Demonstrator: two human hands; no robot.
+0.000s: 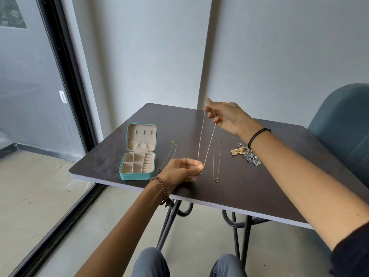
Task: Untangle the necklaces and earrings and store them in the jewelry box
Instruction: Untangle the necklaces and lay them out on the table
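Pinching the lower end of a thin gold chain (201, 136) between thumb and fingertips, my left hand (182, 170) sits low near the front edge of the dark surface (259, 186), its fingers curled in on the chain. My right hand (226, 114) is raised higher and further back, its thumb and fingers closed on the chain's upper end. The chain runs between the two hands as two fine strands, drawn nearly straight and slanting down from right hand to left.

A beaded bracelet (160, 186) circles my left wrist and a black band (257, 134) my right.

Just left of my left hand a second necklace (172, 150) lies on the surface, partly hidden behind my knuckles. Just right of it a third necklace (216, 160) lies stretched out lengthwise, its small pendant toward me. Beyond that, under my right forearm, a small heap of earrings (246, 153), gold and silvery, rests on the surface.

Further left, the teal jewelry box (137, 174) stands open, lid upright, its beige compartments showing. A blue-grey chair (343, 124) stands at the right.
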